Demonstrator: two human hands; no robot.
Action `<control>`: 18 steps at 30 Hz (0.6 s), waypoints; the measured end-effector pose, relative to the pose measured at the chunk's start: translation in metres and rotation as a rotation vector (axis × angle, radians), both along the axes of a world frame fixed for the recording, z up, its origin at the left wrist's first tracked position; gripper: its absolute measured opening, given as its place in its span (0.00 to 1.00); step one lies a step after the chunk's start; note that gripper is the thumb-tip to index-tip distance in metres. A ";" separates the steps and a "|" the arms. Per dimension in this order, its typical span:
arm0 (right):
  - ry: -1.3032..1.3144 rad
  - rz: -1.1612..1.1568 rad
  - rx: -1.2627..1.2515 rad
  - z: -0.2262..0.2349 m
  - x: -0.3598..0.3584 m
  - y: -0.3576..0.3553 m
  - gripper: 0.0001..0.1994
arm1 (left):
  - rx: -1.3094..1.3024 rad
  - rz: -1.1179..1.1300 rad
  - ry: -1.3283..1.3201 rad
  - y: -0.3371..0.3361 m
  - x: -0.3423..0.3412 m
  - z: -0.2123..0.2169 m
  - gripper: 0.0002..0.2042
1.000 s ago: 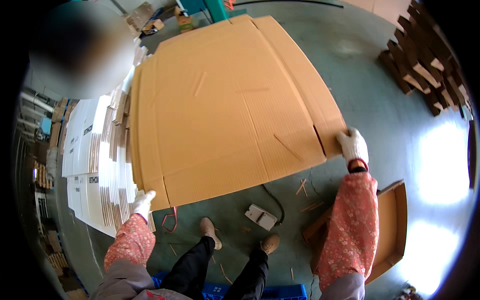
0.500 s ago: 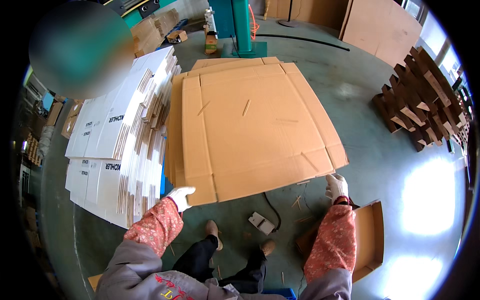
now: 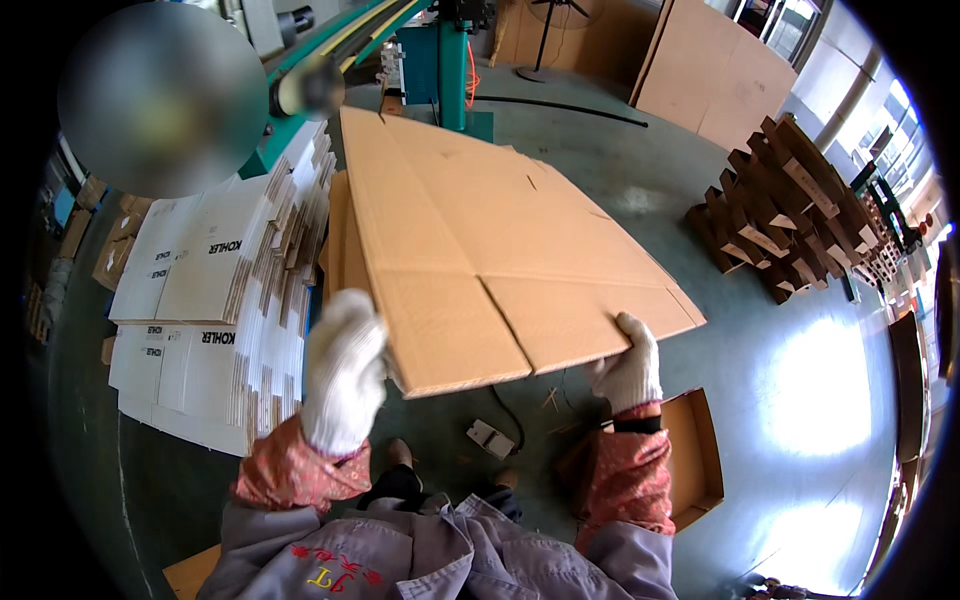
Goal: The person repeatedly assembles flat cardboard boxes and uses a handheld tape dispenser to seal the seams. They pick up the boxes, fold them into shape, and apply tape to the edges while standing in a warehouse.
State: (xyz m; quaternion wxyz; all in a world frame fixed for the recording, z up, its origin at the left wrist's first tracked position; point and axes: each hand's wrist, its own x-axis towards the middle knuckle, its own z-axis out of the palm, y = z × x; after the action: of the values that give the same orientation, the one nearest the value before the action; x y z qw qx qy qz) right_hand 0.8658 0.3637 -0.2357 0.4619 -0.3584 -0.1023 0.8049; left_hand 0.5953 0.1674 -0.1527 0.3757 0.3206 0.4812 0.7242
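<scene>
Flat brown cardboard sheet (image 3: 490,250): raised off the brown stack (image 3: 340,240), near edge lifted. White printed stack (image 3: 215,310): alongside on the floor. Left hand (image 3: 345,365) and right hand (image 3: 628,362): gloved, each clamped on the sheet's near edge. Step judged: lifting; steady two-handed carrying likely needed.

Carton factory floor: flat cardboard stacks (image 3: 230,300), green machine (image 3: 440,70), concrete floor (image 3: 800,420), leaning board sheets (image 3: 720,75).

Bright daylight from 3 o'clock; white glare on floor (image 3: 820,400) at 4 o'clock. Fisheye bending, black rim. Blurred patch at 10 o'clock.
</scene>
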 end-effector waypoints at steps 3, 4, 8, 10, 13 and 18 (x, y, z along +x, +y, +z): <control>0.022 0.229 -0.011 0.040 0.011 -0.030 0.14 | 0.468 0.602 1.052 -0.021 -0.031 -0.011 0.30; 0.040 0.274 0.002 0.057 0.019 -0.040 0.15 | 0.500 0.586 1.075 -0.028 -0.046 -0.016 0.31; 0.000 0.324 0.080 0.114 0.018 -0.076 0.19 | 0.664 0.608 1.014 -0.025 -0.060 0.016 0.26; -0.041 0.334 0.188 0.141 -0.004 -0.098 0.20 | 0.725 0.647 1.012 -0.035 -0.071 0.037 0.23; -0.069 0.436 0.426 0.153 -0.021 -0.120 0.24 | 0.556 0.879 1.269 -0.044 -0.117 0.013 0.19; -0.246 0.257 0.859 0.085 -0.025 -0.090 0.29 | -1.232 1.526 2.686 -0.087 -0.246 -0.044 0.15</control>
State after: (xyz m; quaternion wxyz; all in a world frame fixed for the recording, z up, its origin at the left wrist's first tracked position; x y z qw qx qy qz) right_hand 0.8403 0.2735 -0.1511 0.4493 -0.2120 -0.5240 0.6918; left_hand 0.3495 0.0804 -0.1965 0.6342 -0.1944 -0.6715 0.3303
